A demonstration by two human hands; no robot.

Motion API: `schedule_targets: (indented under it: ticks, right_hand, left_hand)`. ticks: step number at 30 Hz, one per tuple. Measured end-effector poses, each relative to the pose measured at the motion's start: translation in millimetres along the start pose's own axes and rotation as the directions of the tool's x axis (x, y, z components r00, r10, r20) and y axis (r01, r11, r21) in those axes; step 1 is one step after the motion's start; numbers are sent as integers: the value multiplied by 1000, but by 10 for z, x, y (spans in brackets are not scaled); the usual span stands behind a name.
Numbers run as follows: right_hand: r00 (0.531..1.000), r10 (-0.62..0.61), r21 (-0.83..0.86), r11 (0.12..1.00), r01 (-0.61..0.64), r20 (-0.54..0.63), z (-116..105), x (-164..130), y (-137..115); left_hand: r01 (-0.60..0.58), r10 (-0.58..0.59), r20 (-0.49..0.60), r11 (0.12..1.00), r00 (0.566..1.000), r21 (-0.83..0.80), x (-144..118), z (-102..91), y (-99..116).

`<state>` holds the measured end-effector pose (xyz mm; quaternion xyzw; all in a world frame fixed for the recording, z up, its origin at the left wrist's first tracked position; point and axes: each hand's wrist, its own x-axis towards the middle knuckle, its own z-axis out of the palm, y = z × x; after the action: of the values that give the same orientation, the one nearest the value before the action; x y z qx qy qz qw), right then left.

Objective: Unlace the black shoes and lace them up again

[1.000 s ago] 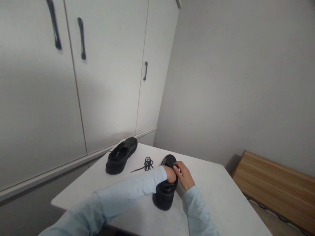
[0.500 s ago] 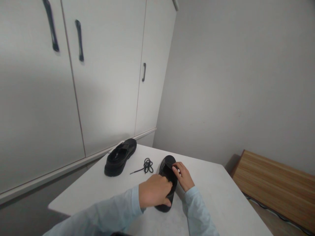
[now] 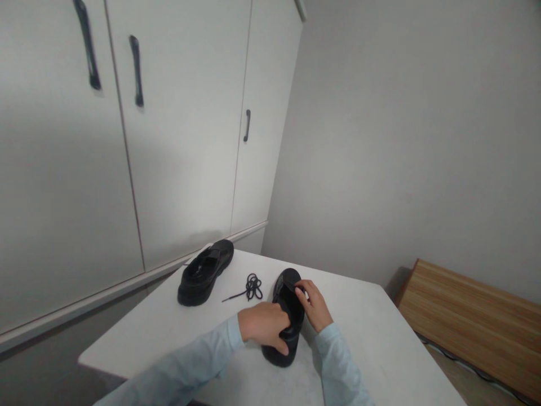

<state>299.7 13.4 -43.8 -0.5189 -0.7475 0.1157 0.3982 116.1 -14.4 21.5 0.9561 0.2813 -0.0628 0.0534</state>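
Near shoe: left hand wraps its heel, fingers curled, hiding the opening; right hand pinches its tongue. Bare table lies right of it.

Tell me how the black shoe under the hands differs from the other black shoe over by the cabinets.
The near shoe is gripped by the left hand and touched at its tongue by the right hand; the far shoe lies untouched. The near shoe sits mid-table; the far shoe sits at the table's edge by the cabinets. The loose black lace lies between them. Both are black, chunky-soled and unlaced.
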Motion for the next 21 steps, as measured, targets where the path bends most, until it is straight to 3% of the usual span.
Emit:
schedule_targets:
  ticks: [4, 10, 15, 21]
  right_hand:
    - [999, -25, -12, 1000, 25, 21, -18, -21, -11]
    - [990, -143, 74, 987, 142, 9, -8, -15, -35]
    - [990, -139, 107, 985, 137, 7, -2, -2, -88]
    - [994, -103, 51, 994, 101, 38, 7, 8, -97]
  left_hand:
    - [-4, 0, 55, 998, 998, 66, 80, -76, 13]
    - [-102, 89, 152, 992, 984, 78, 218, -63, -47]
    - [-60, 55, 71, 996, 996, 71, 149, -15, -60]
    - [-54, 51, -36, 997, 998, -63, 39, 37, -64]
